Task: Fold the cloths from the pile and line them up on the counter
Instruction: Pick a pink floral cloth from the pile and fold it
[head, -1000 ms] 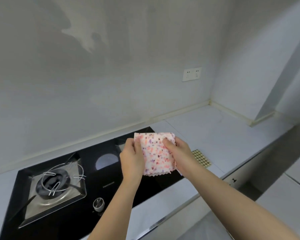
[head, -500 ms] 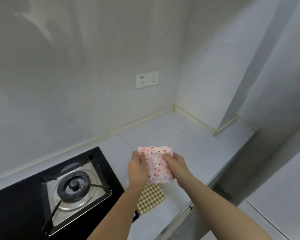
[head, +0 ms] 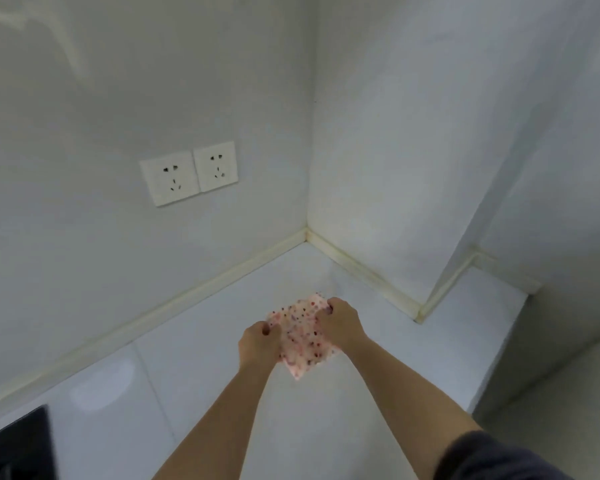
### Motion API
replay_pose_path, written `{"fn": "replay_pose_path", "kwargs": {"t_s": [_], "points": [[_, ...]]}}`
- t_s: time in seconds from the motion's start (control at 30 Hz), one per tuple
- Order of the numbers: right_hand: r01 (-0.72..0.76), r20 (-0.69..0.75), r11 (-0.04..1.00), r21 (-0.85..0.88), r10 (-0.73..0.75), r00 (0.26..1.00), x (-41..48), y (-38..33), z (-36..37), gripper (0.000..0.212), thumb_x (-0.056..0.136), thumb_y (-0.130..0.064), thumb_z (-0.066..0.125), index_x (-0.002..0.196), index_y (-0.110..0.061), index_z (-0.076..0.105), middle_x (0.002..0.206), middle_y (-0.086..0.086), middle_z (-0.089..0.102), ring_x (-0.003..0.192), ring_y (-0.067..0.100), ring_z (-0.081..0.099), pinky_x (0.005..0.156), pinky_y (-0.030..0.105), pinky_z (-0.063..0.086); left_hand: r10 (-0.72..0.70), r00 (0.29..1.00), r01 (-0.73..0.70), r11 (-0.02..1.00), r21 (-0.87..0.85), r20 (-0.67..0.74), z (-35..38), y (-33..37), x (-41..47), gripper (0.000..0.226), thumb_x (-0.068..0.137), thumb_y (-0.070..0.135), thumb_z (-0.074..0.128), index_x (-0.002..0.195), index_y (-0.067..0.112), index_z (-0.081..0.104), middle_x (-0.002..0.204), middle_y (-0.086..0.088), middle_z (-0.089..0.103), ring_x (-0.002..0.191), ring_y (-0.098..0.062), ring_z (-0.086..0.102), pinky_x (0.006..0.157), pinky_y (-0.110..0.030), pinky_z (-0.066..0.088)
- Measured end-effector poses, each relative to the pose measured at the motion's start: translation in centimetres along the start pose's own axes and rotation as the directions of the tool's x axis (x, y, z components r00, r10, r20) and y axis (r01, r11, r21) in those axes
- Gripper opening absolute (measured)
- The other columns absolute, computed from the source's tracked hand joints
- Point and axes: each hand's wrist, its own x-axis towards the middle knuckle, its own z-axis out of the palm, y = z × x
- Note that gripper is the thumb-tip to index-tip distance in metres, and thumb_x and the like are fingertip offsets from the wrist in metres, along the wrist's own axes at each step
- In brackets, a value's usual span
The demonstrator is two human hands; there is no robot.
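A small folded pink cloth with dark red and purple speckles is stretched between both hands low over the white counter, near the inner corner. My left hand grips its left edge with curled fingers. My right hand grips its far right corner the same way. I cannot tell whether the cloth touches the counter. Neither the pile nor any other cloth is in view.
Two white wall sockets sit on the back wall above the counter. The black hob's corner shows at the bottom left. A boxed wall column juts in at the right, and the counter edge drops off beyond it.
My view and both hands have swung right, away from the hob. The cloth has gone from held upright to lying low and flatter near the corner. The checked cloth has left the view.
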Motion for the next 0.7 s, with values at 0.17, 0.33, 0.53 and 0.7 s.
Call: {"fn": "replay_pose_path", "kwargs": {"t_s": [0.17,0.33,0.53,0.7], "points": [[0.096,-0.058,0.986,-0.134,-0.104,0.993,12.9,0.2,-0.4,0.020,0.098,-0.022,0.040,0.105,-0.012,0.056,0.098,0.004,0.060,0.091,0.021,0.058,0.075,0.030,0.047,0.002,0.999,-0.001,0.999,0.036,-0.039,5.0,3.8,10.7,0.017,0.094,0.014,0.050,0.082,0.005,0.059,0.073,-0.008,0.067,0.060,-0.019,0.068,0.064,-0.034,0.060],[0.201,-0.121,0.940,-0.274,-0.241,0.963,22.9,-0.1,1.1,0.026,0.100,-0.017,0.038,0.120,-0.011,0.055,0.111,0.006,0.063,0.106,0.024,0.059,0.087,0.033,0.047,0.025,0.996,-0.017,0.995,0.097,-0.083,7.8,5.9,19.4,0.019,0.096,0.014,0.048,0.086,0.005,0.061,0.073,-0.012,0.068,0.057,-0.019,0.067,0.052,-0.025,0.055],[0.346,-0.052,0.684,-0.642,-0.488,0.871,29.7,-1.2,2.7,0.030,0.098,-0.007,0.042,0.127,-0.011,0.050,0.108,0.003,0.064,0.096,0.018,0.065,0.077,0.026,0.050,0.109,0.982,-0.057,0.949,0.310,-0.154,9.6,7.0,25.7,0.026,0.093,0.020,0.046,0.068,0.012,0.049,0.075,-0.013,0.067,0.067,-0.028,0.066,0.064,-0.037,0.056],[0.452,-0.010,0.432,-0.781,-0.731,0.682,32.0,-0.5,4.4,0.035,0.049,-0.012,0.085,0.080,-0.012,0.068,0.062,0.000,0.061,0.046,0.012,0.057,0.037,0.019,0.039,0.140,0.974,-0.026,0.850,0.526,-0.179,10.2,6.8,27.3,0.022,0.093,0.025,0.045,0.078,0.011,0.053,0.075,-0.005,0.057,0.067,-0.024,0.054,0.056,-0.029,0.041]]}}
